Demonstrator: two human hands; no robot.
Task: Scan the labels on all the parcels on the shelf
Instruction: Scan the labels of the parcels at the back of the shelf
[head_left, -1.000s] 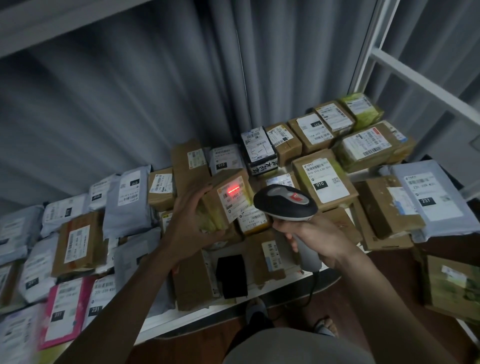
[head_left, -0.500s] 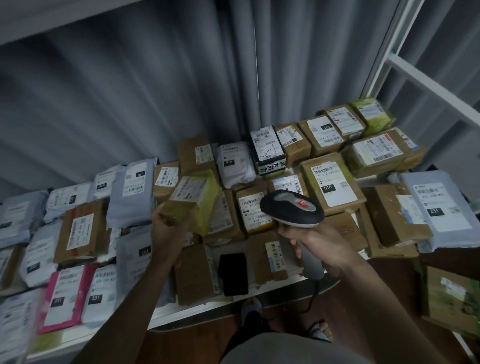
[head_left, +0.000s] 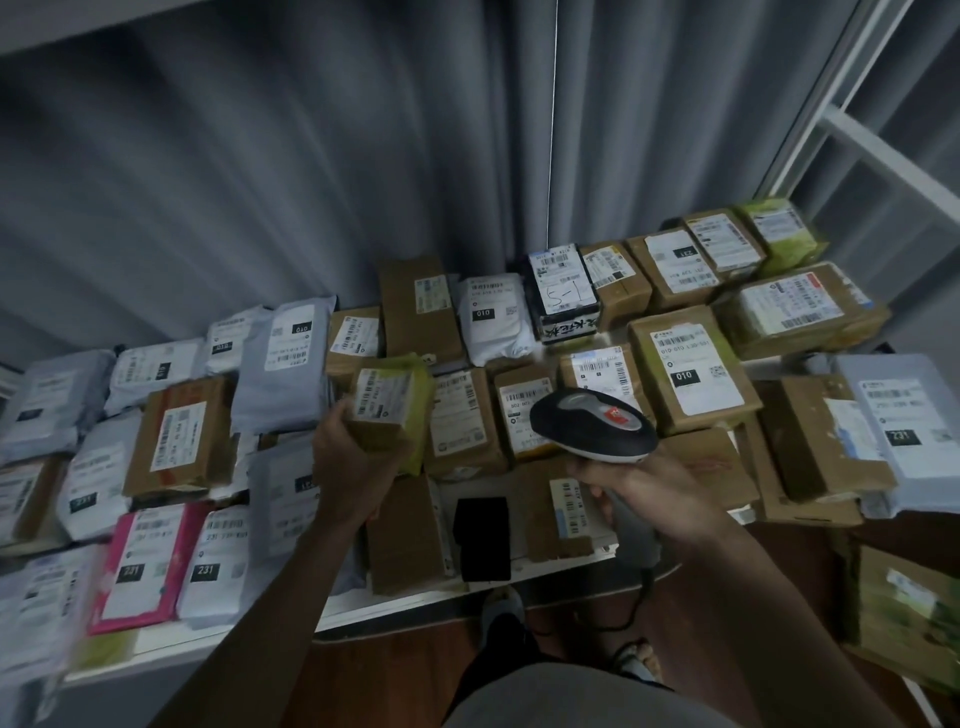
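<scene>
Cardboard and green tape wrap the parcel (head_left: 387, 408) gripped by the left hand (head_left: 349, 462) above the crowded shelf (head_left: 332, 621). The right hand (head_left: 652, 496) clasps a scanner (head_left: 592, 423) beside it.

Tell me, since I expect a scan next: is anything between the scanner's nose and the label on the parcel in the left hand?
Nothing visible. The left hand holds the green-taped parcel label-up; the scanner in the right hand sits beside it, with only open air above the shelved boxes between them.
</scene>
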